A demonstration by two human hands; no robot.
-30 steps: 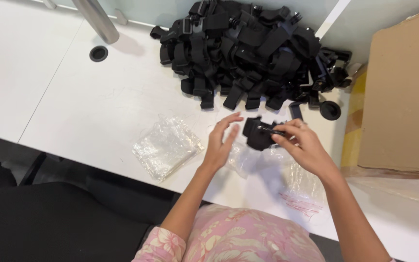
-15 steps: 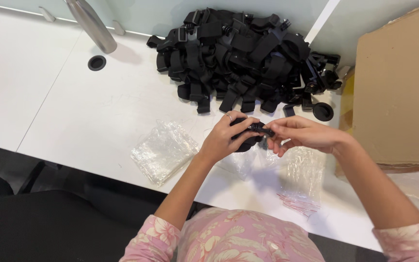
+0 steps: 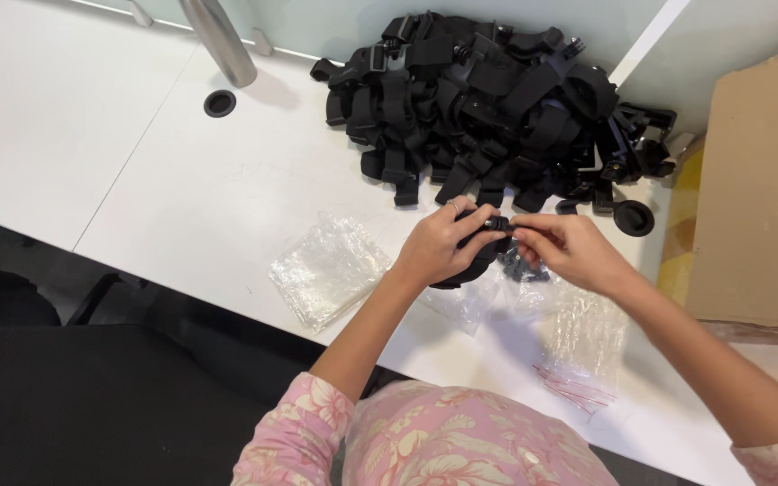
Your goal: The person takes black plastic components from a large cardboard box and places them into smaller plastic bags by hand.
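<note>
The left hand [image 3: 438, 247] has joined the right hand [image 3: 562, 247]; both now pinch the small black strap mount [image 3: 483, 245], near the black strap pile [image 3: 488, 99].

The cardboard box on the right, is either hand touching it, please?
No, both the left hand and right hand grip a black strap, apart from the cardboard box.

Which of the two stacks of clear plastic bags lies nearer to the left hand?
The crumpled bag stack left of the left hand; the other bags lie under the right forearm.
</note>
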